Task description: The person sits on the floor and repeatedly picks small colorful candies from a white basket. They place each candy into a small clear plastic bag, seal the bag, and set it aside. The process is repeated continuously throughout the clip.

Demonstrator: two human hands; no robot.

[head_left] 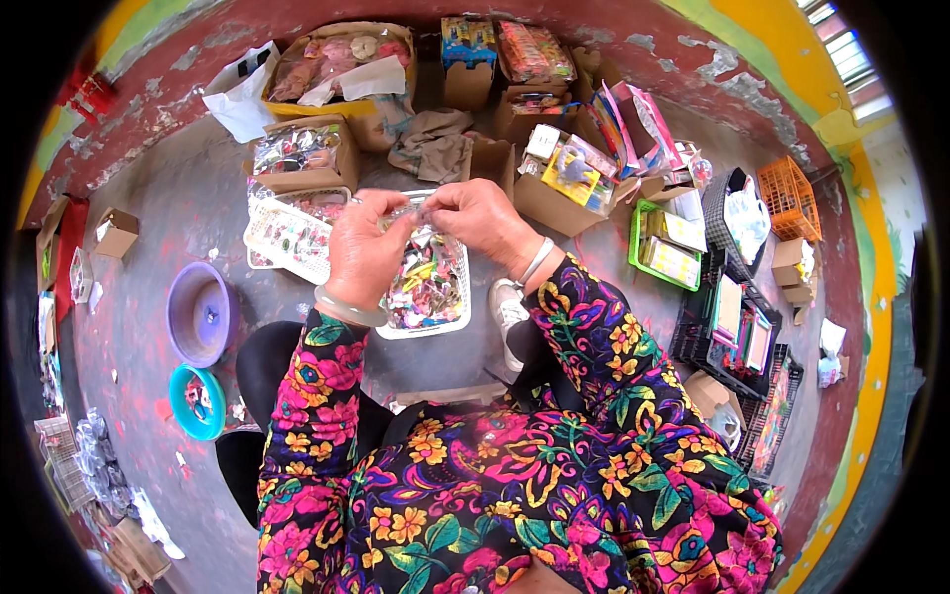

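Observation:
My left hand [368,243] and my right hand [487,223] meet in front of me, fingers pinched close together. Between the fingertips is a small clear plastic piece [420,206], perhaps a little bag; its exact kind is too small to tell. Just below the hands stands a white plastic basket [465,297] filled with small colourful pieces [424,289], some yellow, red and pink. Beside my left hand, a white perforated tray [287,236] sits tilted, with a few small items on it. A bracelet circles each wrist.
Cardboard boxes of packaged goods [302,158] line the wall ahead. To the left are a purple basin [201,317] and a teal bowl [198,404]. At right stand a green basket [668,245], black crates [727,322] and an orange crate [789,198]. My shoe [509,322] is beside the white basket.

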